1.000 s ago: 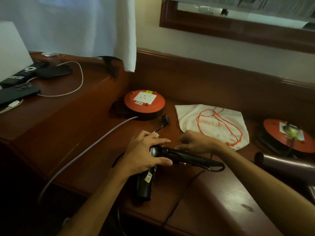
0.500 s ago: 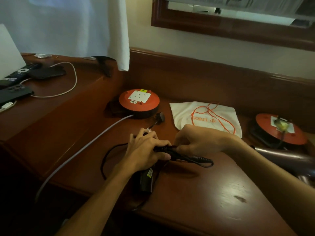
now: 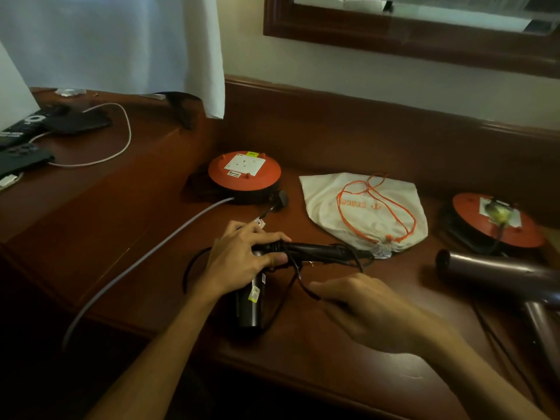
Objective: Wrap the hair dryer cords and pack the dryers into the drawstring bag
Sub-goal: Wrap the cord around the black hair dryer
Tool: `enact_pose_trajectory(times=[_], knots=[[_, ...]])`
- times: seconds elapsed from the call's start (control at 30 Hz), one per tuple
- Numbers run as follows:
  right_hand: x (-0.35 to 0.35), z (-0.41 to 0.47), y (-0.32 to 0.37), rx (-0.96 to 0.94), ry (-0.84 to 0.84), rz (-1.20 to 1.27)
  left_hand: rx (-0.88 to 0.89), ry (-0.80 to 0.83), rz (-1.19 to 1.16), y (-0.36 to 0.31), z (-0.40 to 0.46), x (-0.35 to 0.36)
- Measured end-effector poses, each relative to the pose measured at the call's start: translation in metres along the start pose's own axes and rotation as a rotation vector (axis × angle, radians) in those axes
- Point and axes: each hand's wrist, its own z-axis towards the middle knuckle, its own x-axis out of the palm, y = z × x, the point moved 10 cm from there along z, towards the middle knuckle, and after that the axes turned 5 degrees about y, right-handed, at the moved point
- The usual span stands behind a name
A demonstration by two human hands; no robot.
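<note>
A black hair dryer (image 3: 251, 301) lies on the wooden desk (image 3: 348, 338), barrel toward me, handle pointing right. My left hand (image 3: 242, 262) grips it where handle meets barrel. Its black cord (image 3: 295, 275) loops around the handle and runs down to my right hand (image 3: 363, 310), which pinches the cord just below the handle. The cord's plug (image 3: 280, 200) lies near the left reel. A white drawstring bag (image 3: 363, 207) with orange strings lies flat behind the handle. A second, brown hair dryer (image 3: 509, 277) lies at the right.
Two orange cable reels stand on the desk: one (image 3: 244, 174) at the back centre with a grey cable (image 3: 145, 262) running off the front edge, another (image 3: 497, 219) at the right. On the raised left surface lie a remote (image 3: 27, 122), a phone (image 3: 21, 160) and a white cable (image 3: 121, 144).
My right hand has left the handle and moved down toward me, pulling the cord with it. The left hand keeps its grip on the dryer.
</note>
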Motion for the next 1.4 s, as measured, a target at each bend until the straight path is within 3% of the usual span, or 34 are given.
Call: enact_pose_trajectory(times=[0.13, 0.27, 0.4, 0.53, 0.73, 1.0, 1.23, 1.4], knots=[[-0.011, -0.009, -0.014, 0.078, 0.014, -0.002, 0.009, 0.011, 0.002, -0.001, 0.000, 0.001], [-0.075, -0.031, -0.052, 0.247, -0.257, 0.051, 0.036, 0.063, -0.051, 0.000, 0.001, 0.006], [-0.070, -0.025, -0.062, 0.330, -0.236, -0.031, 0.033, 0.005, -0.028, -0.002, 0.002, 0.003], [-0.068, -0.038, -0.058, 0.346, -0.342, 0.032, 0.026, -0.051, 0.007, 0.003, 0.005, -0.001], [0.009, -0.001, -0.034, 0.195, -0.183, 0.419, -0.026, -0.162, -0.040, 0.009, 0.013, -0.010], [0.051, 0.032, -0.064, 0.100, -0.152, 0.153, -0.040, -0.171, -0.040, 0.006, 0.015, -0.007], [0.027, 0.052, -0.109, 0.193, -0.274, 0.313, 0.080, -0.121, -0.285, 0.010, -0.003, -0.011], [0.007, 0.094, -0.104, 0.126, -0.038, 0.243, 0.143, -0.104, -0.238, -0.005, -0.016, -0.004]])
